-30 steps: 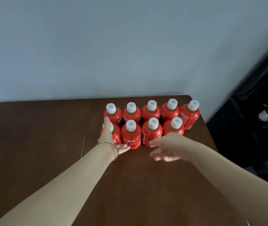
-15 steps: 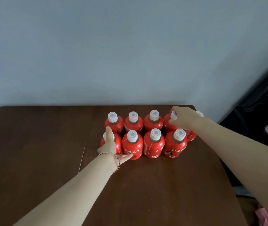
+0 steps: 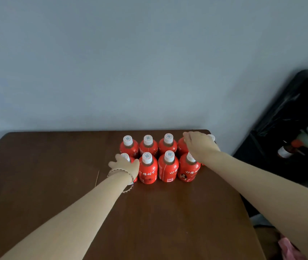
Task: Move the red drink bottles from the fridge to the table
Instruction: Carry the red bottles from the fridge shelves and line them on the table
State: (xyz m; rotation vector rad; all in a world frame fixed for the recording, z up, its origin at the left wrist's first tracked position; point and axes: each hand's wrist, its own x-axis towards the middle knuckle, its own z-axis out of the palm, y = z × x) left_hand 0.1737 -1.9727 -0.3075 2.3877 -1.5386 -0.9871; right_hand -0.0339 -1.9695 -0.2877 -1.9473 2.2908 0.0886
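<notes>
Now, dark wooden table [image 3: 55, 175] against a pale grey wall [image 3: 130, 72]. Left hand [image 3: 125, 165] wrapped round the front-left bottle [image 3: 124, 155], thumb and fingers curled either side. Right hand [image 3: 200, 145] curled down over a back-row bottle [image 3: 181, 149], cap hidden beneath. Between both hands, other red bottles [image 3: 168, 166] upright in two tight rows, touching. Right of the right hand, black cabinet [image 3: 290, 119] holding a small bottle [image 3: 284, 152].
</notes>
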